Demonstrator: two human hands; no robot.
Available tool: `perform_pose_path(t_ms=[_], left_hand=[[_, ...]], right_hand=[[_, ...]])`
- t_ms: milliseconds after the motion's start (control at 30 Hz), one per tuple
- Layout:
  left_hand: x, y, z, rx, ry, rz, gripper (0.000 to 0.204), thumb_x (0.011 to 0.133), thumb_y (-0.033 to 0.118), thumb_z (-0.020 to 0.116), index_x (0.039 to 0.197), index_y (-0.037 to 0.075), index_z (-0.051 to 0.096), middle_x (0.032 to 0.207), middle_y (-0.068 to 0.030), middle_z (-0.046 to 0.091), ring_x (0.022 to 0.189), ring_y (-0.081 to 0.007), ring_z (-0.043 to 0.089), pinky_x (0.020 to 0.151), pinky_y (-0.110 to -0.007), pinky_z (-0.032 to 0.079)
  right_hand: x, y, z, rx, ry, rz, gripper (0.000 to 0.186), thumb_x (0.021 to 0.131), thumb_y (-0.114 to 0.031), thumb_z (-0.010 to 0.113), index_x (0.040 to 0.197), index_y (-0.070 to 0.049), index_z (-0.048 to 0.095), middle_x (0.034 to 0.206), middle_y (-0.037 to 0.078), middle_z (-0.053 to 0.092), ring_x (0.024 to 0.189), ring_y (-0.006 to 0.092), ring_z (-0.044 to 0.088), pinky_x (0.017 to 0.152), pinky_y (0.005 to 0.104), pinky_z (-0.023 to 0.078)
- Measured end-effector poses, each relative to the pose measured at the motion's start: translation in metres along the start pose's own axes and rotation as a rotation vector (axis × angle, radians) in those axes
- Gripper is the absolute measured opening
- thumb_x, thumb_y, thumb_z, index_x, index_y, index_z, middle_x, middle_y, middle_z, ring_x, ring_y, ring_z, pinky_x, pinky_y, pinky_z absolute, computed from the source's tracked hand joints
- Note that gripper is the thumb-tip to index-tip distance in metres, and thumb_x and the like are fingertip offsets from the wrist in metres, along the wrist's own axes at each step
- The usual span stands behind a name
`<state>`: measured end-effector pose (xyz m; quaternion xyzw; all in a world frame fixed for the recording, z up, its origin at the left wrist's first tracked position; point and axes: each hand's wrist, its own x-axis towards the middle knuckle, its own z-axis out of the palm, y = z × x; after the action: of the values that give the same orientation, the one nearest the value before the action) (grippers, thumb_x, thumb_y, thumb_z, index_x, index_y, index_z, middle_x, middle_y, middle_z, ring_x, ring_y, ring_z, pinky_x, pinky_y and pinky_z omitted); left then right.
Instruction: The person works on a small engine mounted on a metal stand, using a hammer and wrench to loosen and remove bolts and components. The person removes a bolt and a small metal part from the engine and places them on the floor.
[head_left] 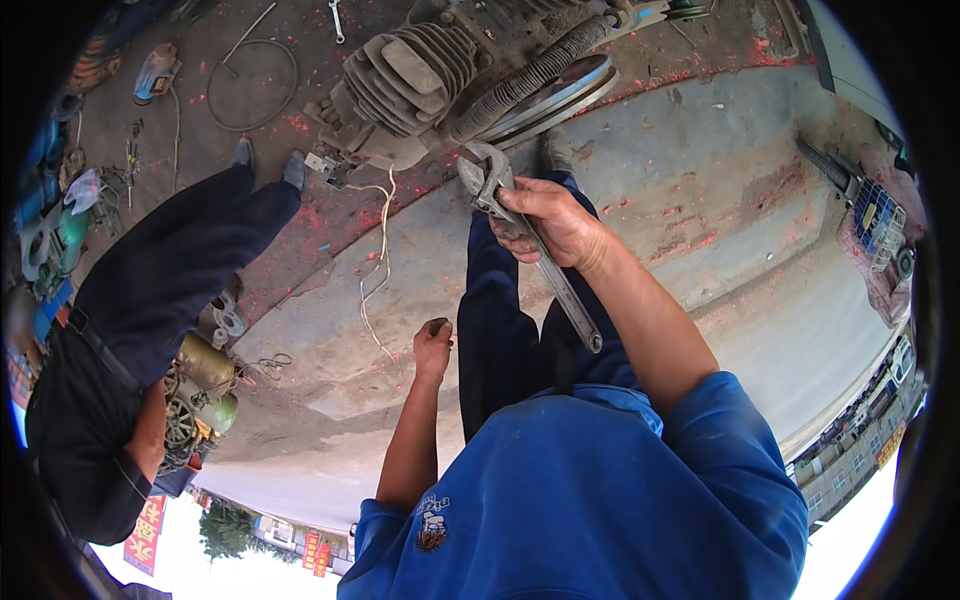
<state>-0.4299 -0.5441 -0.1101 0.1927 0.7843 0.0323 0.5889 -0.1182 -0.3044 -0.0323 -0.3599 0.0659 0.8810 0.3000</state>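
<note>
My right hand (pixel 552 222) is closed around the handle of a large grey adjustable wrench (pixel 563 285). Its jaws point up and away toward a greasy machine with a finned metal cylinder (pixel 408 78), and a gap seems to separate them. My left hand (pixel 432 350) hangs low beside my left leg, its fingers curled in. Something dark shows at those fingertips, too small to tell whether it is an object or grime. Beside the cylinder run a ribbed hose (pixel 530 75) and a grooved wheel (pixel 555 100).
At the left stands another person in dark clothes (pixel 165 270). A pale cord (pixel 383 250) trails over the stained floor. Farther off lie a small wrench (pixel 337 22), a looped cable (pixel 252 85) and a power tool (pixel 157 75). A wire basket (pixel 880 225) is at the right.
</note>
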Motion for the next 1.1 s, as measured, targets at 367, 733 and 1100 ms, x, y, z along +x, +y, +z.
perform_pose_path(t_ms=[367,733,1100], left_hand=[[0.007,0.011,-0.007,-0.01,-0.006,-0.026,0.027,0.095,0.019,0.066,0.114,0.0,0.068,0.093,-0.0069,0.069,0.074,-0.0142,0.062,0.066,-0.028,0.053],[-0.003,0.007,-0.012,-0.005,-0.029,0.0,0.031,0.095,0.023,0.065,0.114,-0.001,0.067,0.092,-0.0061,0.067,0.073,-0.0139,0.06,0.064,-0.029,0.05],[0.0,0.045,-0.013,-0.009,0.009,0.082,0.028,0.095,0.023,0.065,0.113,0.002,0.068,0.091,-0.0047,0.069,0.069,-0.0135,0.062,0.063,-0.028,0.049]], right_hand=[[0.022,-0.014,-0.003,-0.075,-0.032,-0.03,0.032,0.099,-0.034,0.063,0.1,-0.004,0.055,0.072,0.008,0.055,0.05,0.0129,0.047,0.039,0.026,0.034],[0.049,0.013,0.149,0.567,0.572,-0.191,0.029,0.105,-0.036,0.051,0.092,-0.009,0.052,0.073,0.005,0.052,0.056,0.0149,0.047,0.046,0.0317,0.04],[0.002,0.01,0.043,0.075,0.229,-0.031,0.022,0.103,-0.033,0.058,0.102,-0.011,0.052,0.075,0.006,0.055,0.055,0.0133,0.046,0.046,0.0283,0.036]])
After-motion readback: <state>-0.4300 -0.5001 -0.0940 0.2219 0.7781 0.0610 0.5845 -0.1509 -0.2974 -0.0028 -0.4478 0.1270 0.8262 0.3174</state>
